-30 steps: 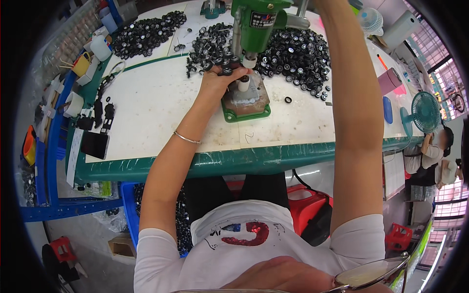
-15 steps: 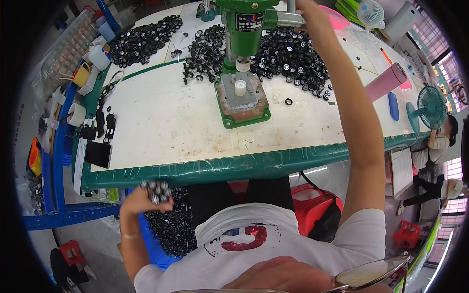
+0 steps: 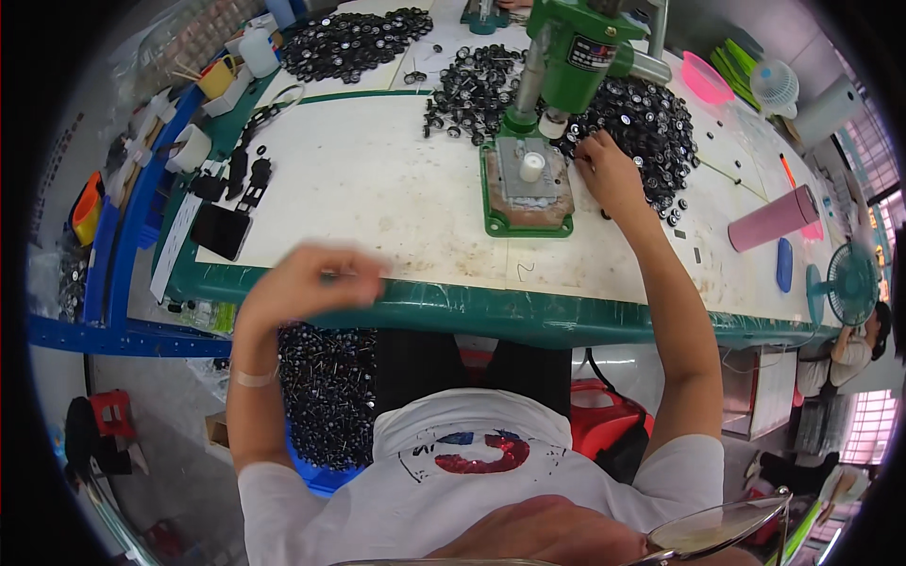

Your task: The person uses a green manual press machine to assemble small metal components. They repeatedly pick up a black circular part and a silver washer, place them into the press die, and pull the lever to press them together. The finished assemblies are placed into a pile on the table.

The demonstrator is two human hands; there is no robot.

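A green bench press (image 3: 578, 66) stands on the white-topped table, with a short white peg (image 3: 531, 167) upright on its base plate. Right of the press lies a heap of small black wheels (image 3: 651, 127) with silvery centres. My right hand (image 3: 612, 176) reaches to the near edge of that heap, beside the press base. Its fingers are bent and drawn together; whatever sits between them is hidden. Over the table's front edge at the left is my left hand (image 3: 316, 281), smeared by motion, so its grip is unclear. Below it, a blue bin (image 3: 316, 479) holds many wheels on thin axles.
More black wheel parts (image 3: 354, 45) lie piled at the far left, and others (image 3: 472, 90) left of the press. A phone (image 3: 222, 232) rests near the left edge. On the right are a pink tumbler (image 3: 774, 219), a green fan (image 3: 851, 283) and a pink basin (image 3: 706, 77).
My right hand has come down from the press lever to the wheel heap. My left hand has risen from above the bin to the table edge; the bunch of wheels it held no longer shows.
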